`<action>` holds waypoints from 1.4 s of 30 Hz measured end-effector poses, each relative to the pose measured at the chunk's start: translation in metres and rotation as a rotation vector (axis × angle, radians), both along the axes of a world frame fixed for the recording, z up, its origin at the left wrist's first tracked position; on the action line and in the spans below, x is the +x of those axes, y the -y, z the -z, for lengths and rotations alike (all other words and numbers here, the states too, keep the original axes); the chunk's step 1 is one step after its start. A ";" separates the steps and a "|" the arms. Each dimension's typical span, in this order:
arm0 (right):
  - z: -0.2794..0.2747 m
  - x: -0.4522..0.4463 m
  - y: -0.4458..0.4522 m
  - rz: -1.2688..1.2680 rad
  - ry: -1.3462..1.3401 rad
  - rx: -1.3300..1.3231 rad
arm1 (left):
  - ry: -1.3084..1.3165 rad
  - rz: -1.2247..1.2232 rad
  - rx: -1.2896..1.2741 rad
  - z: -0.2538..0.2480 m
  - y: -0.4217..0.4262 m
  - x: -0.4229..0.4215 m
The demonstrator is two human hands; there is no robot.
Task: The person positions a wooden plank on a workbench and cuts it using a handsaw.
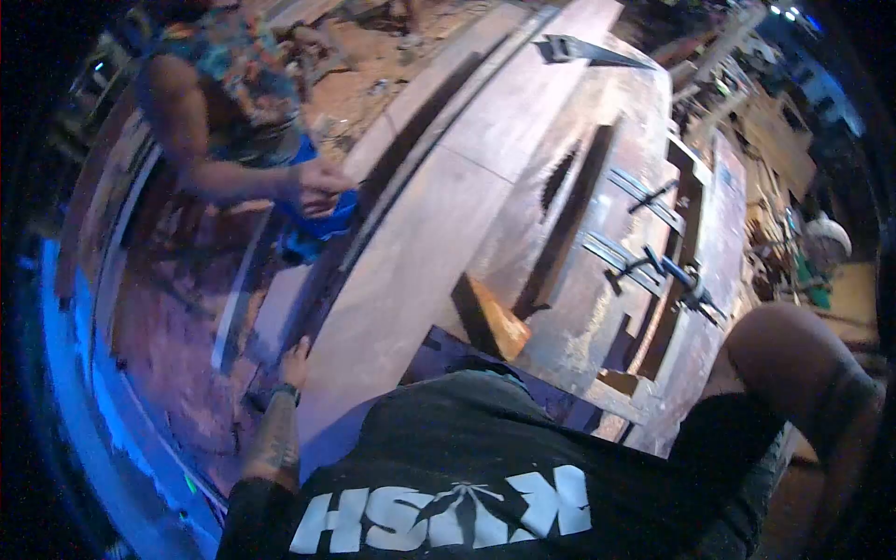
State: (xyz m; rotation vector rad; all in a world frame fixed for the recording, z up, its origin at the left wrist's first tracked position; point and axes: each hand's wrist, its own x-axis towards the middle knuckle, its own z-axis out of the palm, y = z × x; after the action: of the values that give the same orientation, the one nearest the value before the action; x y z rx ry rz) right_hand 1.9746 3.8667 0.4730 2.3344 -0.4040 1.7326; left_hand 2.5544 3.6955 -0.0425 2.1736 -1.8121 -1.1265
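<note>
My left hand rests at the near edge of a long, pale wooden plank, fingers stretched out. Its wrist wears a dark band. My right arm bends at the right side of the view, and its hand does not show. Along the plank's left side runs a long, narrow wooden strip. Across from me another person in a patterned top holds one hand over that strip, close to something blue that I cannot make out clearly.
A handsaw lies at the plank's far end. Right of the plank are a dark wooden beam, a wooden wedge, and metal clamps on a wooden frame. Scrap wood is piled at the far right.
</note>
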 end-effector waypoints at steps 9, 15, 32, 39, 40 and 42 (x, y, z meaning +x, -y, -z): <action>0.086 0.020 0.116 -0.204 0.492 0.408 | -0.093 -0.136 0.007 0.005 -0.004 -0.003; 0.283 0.086 0.271 -0.183 0.602 1.296 | 0.064 0.204 -0.097 0.008 -0.012 0.004; 0.296 0.144 0.258 -0.331 0.765 1.450 | -0.098 -0.341 0.527 -0.015 0.029 0.019; 0.378 0.125 0.087 -0.201 -0.203 2.091 | -0.193 0.362 0.156 0.038 0.016 0.025; 0.407 0.127 0.062 -0.148 -0.189 2.103 | -0.307 0.046 0.366 -0.013 0.013 -0.005; 0.469 0.133 0.036 -0.120 -0.084 2.358 | -0.232 0.289 0.247 0.013 0.026 -0.004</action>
State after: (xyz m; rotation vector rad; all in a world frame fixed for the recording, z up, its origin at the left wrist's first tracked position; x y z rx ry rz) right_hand 2.1079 3.8309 0.0041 2.8501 -3.7438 0.5108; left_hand 2.5503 3.6695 -0.0559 1.8309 -2.0149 -1.6670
